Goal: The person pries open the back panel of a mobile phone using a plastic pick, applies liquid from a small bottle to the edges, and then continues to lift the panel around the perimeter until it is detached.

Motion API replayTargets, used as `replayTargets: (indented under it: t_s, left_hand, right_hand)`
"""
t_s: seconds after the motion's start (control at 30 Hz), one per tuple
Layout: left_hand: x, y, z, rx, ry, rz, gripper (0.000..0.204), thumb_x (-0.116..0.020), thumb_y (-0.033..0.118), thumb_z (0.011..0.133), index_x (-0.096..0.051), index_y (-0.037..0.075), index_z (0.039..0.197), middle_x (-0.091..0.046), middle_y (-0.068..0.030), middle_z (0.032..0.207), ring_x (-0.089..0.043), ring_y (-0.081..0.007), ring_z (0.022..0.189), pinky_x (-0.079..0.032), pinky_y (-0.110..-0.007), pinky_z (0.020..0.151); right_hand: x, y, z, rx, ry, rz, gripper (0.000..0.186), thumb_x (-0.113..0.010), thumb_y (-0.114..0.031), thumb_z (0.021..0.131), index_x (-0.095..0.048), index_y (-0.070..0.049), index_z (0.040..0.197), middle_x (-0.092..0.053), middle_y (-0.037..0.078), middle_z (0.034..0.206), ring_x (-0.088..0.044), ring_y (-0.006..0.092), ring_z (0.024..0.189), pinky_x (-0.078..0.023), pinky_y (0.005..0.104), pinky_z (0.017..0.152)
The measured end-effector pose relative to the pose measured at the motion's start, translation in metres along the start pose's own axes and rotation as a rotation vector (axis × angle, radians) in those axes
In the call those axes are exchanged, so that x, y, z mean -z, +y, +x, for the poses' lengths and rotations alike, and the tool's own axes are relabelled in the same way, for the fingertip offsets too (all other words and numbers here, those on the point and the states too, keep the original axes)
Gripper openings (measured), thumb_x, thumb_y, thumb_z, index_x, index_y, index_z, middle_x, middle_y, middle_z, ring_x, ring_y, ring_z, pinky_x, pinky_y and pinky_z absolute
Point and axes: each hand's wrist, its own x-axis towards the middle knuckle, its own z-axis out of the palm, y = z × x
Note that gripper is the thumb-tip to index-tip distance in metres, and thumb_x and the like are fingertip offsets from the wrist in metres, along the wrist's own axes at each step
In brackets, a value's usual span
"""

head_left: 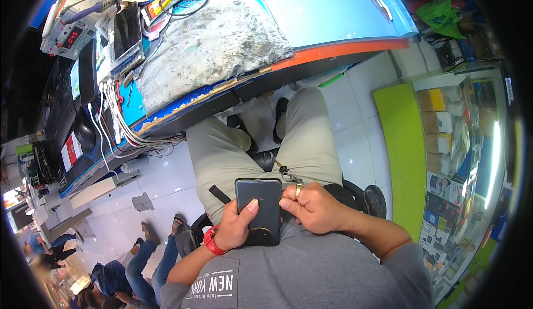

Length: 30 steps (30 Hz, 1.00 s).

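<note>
A dark smartphone point(265, 206) lies upright over my lap, its lower end against my grey shirt. A rounded, thin gold outline shows near that lower end. My left hand point(236, 223), with a red watch point(211, 241) at the wrist, grips the phone from its left side, the thumb flat on the dark face. My right hand point(311, 206), wearing a ring, is closed at the phone's right edge, thumb and forefinger pinched together. Whether something small sits in that pinch is hidden. Metal keys point(288, 173) hang at my waist just beyond the phone.
Ahead stands a workbench with a stained grey mat point(214, 45) and a blue mat point(327, 9). A bench power supply point(69, 38), cables point(114, 109) and a black mouse point(84, 130) crowd its left. At right is a glass display case point(444, 187) with boxes. People sit at lower left.
</note>
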Motion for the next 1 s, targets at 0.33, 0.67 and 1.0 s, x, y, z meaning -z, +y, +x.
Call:
replayTargets:
  t_s: [0.33,0.67,1.0]
  left_hand:
    - [0.008,-0.012,-0.003,-0.092,0.142,0.14,0.036,-0.053,0.027,0.106,-0.06,-0.004,0.122,-0.067,-0.0075,0.111,-0.062,-0.0119,0.098,-0.051,-0.029,0.087]
    - [0.015,-0.024,-0.011,-0.194,0.247,0.102,0.043,-0.049,0.035,0.105,-0.059,-0.004,0.12,-0.07,-0.0165,0.107,-0.071,-0.0225,0.087,-0.057,-0.033,0.078]
    - [0.003,0.007,0.009,-0.312,-0.158,-0.335,0.054,-0.044,0.028,0.108,-0.032,-0.005,0.149,-0.045,-0.0275,0.148,-0.052,-0.0394,0.135,-0.046,-0.049,0.111]
  right_hand:
    - [-0.017,0.017,-0.008,0.174,0.059,-0.12,0.019,-0.064,-0.011,0.098,-0.06,-0.001,0.083,-0.056,0.013,0.06,-0.056,0.0279,0.05,-0.043,0.0378,0.051]
    - [-0.015,0.017,-0.01,0.165,-0.177,-0.249,0.023,-0.066,-0.019,0.097,-0.062,-0.005,0.08,-0.056,0.012,0.057,-0.056,0.0315,0.05,-0.041,0.0406,0.049]
    - [0.009,-0.005,0.012,0.303,-0.146,-0.522,0.027,-0.059,-0.027,0.1,-0.065,-0.003,0.088,-0.066,0.016,0.083,-0.063,0.035,0.081,-0.05,0.0459,0.076]
